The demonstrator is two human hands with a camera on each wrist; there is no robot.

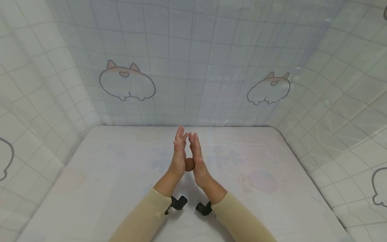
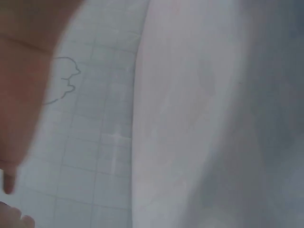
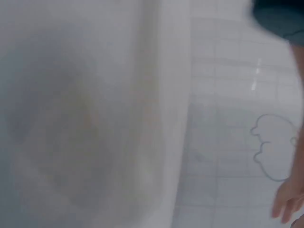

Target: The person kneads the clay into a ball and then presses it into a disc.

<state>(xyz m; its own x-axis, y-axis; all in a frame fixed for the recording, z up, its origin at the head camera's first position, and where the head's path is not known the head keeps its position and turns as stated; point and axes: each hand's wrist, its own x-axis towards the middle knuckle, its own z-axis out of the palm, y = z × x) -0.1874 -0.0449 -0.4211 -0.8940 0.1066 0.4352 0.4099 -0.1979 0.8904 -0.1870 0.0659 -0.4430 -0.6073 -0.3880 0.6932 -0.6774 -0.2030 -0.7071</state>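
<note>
Grid-patterned sheeting (image 1: pixel 188 43) backs a pale surface (image 1: pixel 115 188); over its middle, the straight-fingered left hand (image 1: pixel 178 157) and right hand (image 1: pixel 198 165) sandwich a brown ball (image 1: pixel 189 164), its sides hidden by palms, its material unclear.

ball (image 1: pixel 189 164): matt, pretty smooth | sleeves (image 1: pixel 142 215): plain matt cloth | wrist cameras (image 1: pixel 180 203): plastic, looks like | worktop (image 1: pixel 105 188): smooth covering | walls (image 1: pixel 193 60): kinda glossy plastic sheeting
</note>
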